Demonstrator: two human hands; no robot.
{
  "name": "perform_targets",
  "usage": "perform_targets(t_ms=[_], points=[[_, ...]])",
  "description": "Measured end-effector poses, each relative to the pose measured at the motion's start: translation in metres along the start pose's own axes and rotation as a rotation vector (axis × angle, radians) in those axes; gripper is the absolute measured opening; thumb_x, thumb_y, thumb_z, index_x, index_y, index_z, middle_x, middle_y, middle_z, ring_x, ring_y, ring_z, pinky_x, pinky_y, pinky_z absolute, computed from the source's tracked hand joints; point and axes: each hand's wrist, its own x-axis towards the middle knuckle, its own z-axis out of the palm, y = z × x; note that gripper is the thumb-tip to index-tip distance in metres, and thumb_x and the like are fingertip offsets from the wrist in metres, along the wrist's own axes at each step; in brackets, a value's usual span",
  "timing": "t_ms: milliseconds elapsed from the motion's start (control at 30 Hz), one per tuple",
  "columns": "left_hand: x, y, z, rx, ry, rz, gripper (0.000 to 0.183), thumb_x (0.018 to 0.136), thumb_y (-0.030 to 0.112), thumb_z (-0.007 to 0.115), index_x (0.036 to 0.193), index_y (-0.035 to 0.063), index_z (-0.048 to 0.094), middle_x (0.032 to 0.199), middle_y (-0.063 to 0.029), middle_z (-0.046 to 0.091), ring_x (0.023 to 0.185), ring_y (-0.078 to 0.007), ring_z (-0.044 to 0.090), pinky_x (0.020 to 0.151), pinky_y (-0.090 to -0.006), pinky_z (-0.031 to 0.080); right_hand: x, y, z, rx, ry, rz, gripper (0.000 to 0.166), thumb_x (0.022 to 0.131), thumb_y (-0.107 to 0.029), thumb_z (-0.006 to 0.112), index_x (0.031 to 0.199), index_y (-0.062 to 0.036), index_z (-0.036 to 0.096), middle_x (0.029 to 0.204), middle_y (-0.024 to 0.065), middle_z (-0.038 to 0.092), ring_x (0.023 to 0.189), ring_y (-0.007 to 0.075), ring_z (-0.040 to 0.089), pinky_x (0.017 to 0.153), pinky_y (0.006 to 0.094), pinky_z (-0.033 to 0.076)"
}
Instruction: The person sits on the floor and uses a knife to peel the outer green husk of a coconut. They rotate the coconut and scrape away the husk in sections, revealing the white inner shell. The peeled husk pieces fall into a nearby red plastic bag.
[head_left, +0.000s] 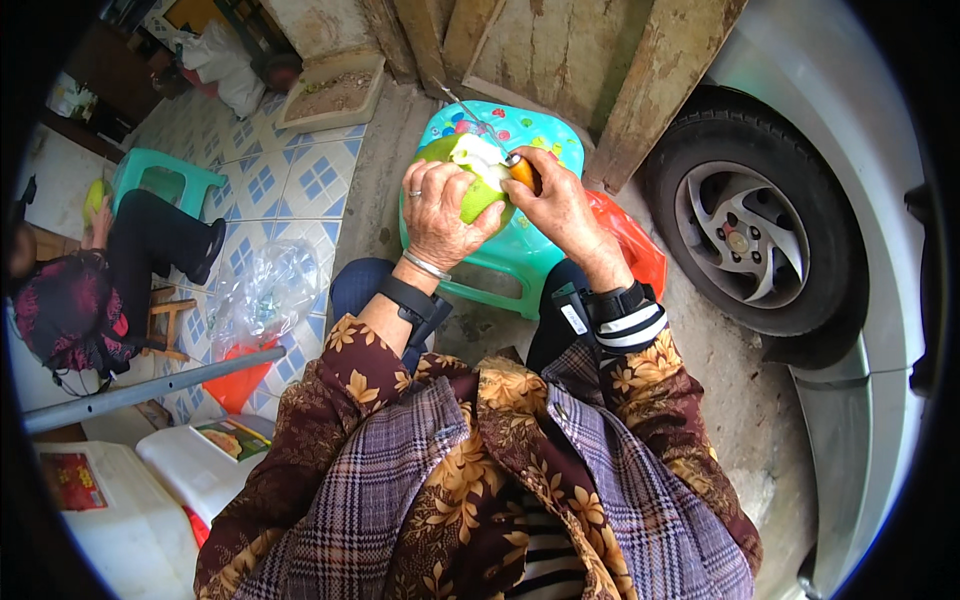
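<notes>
A green pomelo (480, 196), with white pith bared on its top, rests on a turquoise plastic stool (480, 259) in front of me. My left hand (442, 206) is spread over the near left side of the fruit and holds it. In my right hand (555, 199) is the orange-brown handle of a thin metal tool (523, 172), whose narrow shaft points up and left across the pith. The tool's exact kind cannot be told. My right fingertips are close against the pomelo's right side.
A car wheel (742, 234) stands at right, a red plastic bag (630, 240) beside the stool. At left, a seated person (150, 240) holds a green fruit (95, 199). A clear plastic bag (266, 292), a metal pole (157, 386) and white containers (120, 517) are also left.
</notes>
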Motion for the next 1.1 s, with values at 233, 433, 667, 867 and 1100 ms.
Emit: perform_targets(t_ms=[233,433,667,867,1100], points=[[0.0,0.0,0.005,0.027,-0.062,0.004,0.042,0.064,0.027,0.079,0.094,0.0087,0.057,0.098,-0.0103,0.053,0.098,-0.0341,0.051,0.089,-0.046,0.043,0.0,0.024,0.007,0.232,0.153,0.167,0.039,0.078,-0.015,0.067,0.112,0.0017,0.056,0.09,0.0071,0.06,0.081,0.0131,0.055,0.074,0.0273,0.048],[0.0,-0.001,0.006,0.017,-0.068,0.012,0.04,0.064,0.027,0.078,0.093,0.0083,0.058,0.098,-0.0097,0.054,0.096,-0.0329,0.052,0.086,-0.0447,0.044,-0.001,0.029,0.017,0.167,0.166,0.084,0.038,0.082,-0.016,0.065,0.114,0.0017,0.054,0.088,0.0098,0.059,0.079,0.0165,0.056,0.072,0.0288,0.048],[-0.002,0.0,0.006,0.019,-0.044,0.005,0.038,0.064,0.031,0.078,0.088,0.0086,0.058,0.098,-0.0069,0.052,0.095,-0.0297,0.051,0.092,-0.0466,0.042,0.001,0.014,0.01,0.173,0.09,0.009,0.036,0.082,-0.017,0.062,0.114,-0.001,0.055,0.099,0.0217,0.064,0.094,0.0354,0.063,0.081,0.0397,0.05],[-0.002,0.0,0.006,0.009,-0.025,0.008,0.037,0.065,0.03,0.077,0.088,0.0091,0.059,0.098,-0.0065,0.052,0.095,-0.0301,0.051,0.091,-0.0464,0.042,0.006,0.01,0.012,0.09,0.169,0.02,0.032,0.082,-0.013,0.059,0.112,-0.0024,0.055,0.093,0.023,0.065,0.087,0.0386,0.064,0.074,0.0424,0.052],[-0.004,-0.002,0.002,0.007,0.005,0.022,0.036,0.064,0.03,0.078,0.087,0.0093,0.06,0.097,-0.0064,0.052,0.096,-0.0295,0.051,0.093,-0.047,0.043,0.008,0.055,-0.018,-0.214,0.378,0.087,0.032,0.082,-0.012,0.061,0.113,-0.0062,0.052,0.091,0.0211,0.065,0.085,0.0404,0.063,0.074,0.0453,0.051]])
